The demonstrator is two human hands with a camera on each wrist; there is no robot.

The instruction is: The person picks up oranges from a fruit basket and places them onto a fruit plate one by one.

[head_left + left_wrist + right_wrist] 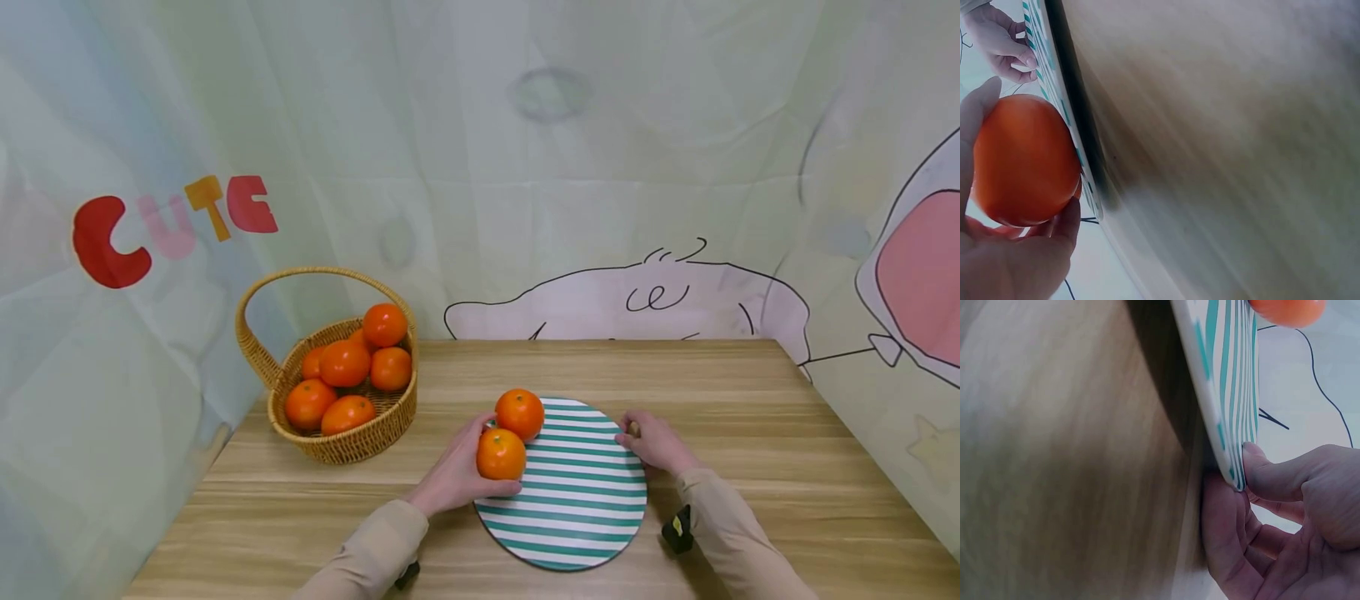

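Observation:
A flat round plate (577, 492) with green and white stripes lies on the wooden table. Two orange mandarins are at its left edge: the far mandarin (519, 414) and the near mandarin (501, 455), side by side. My left hand (459, 471) holds the near mandarin, thumb on one side and fingers on the other; the left wrist view shows this mandarin (1025, 159) between them. At the plate's right rim, my right hand (656, 442) pinches the edge, thumb (1266, 472) on top and fingers underneath.
Back left on the table stands a wicker basket (360, 442) with a tall arched handle (322, 271), holding several mandarins (345, 363). A printed curtain (480, 208) hangs behind the table and along its sides.

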